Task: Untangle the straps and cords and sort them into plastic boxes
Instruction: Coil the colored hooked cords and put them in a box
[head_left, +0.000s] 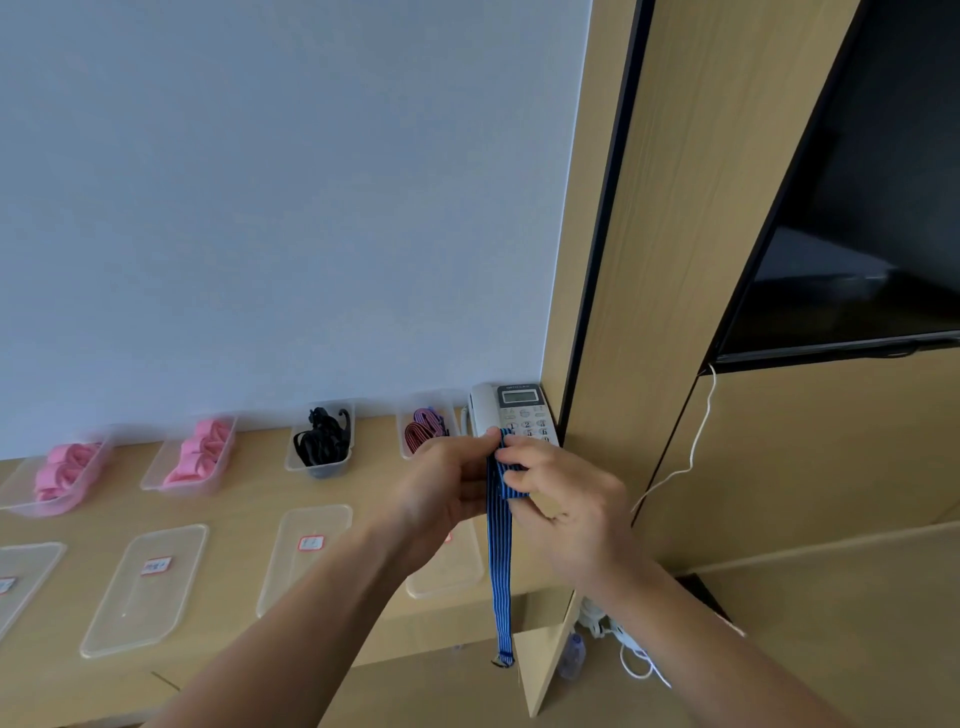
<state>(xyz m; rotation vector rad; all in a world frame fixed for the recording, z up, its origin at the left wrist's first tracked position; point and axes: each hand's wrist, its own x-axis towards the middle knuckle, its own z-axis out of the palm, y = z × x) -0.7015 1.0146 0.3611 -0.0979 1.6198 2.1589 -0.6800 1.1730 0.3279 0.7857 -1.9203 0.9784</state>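
Now, grip: left hand (447, 488) and right hand (566, 501) fingers pinch blue striped strap (500, 571), top folded.
Risk: hanging tail's weight may pull fold loose.

The light wooden tabletop (249, 499) carries a row of four clear rectangular plastic boxes (311, 470) along the wall and a grey-white push-button desk telephone (485, 410) in the far right corner. Nearer lie four flat clear plastic lids (145, 608) bearing small red-edged labels.
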